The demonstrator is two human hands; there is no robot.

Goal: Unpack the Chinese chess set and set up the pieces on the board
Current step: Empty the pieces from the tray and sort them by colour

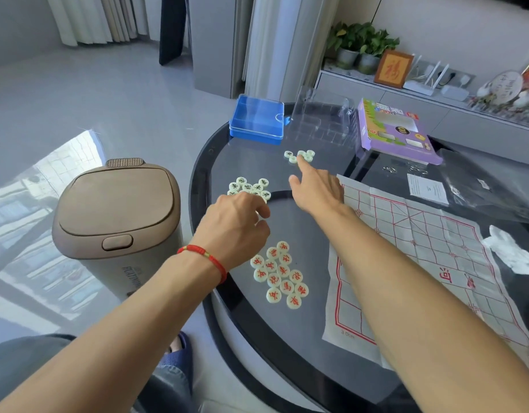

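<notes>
So my right hand (317, 186) reaches open toward the far green pieces (300, 155); left hand (236, 222) curls over the nearer green pile (251, 187), can't tell if it's holding one.

Both forearms are bare, a red braided cord bracelet (205, 258) with small gold beads circling the left wrist.

Your left hand (238, 222) covers part of the dark-marked pieces (251, 187), and its curled fingertips are hidden. The paper board (430, 251) runs under your right forearm and off the right edge.
</notes>
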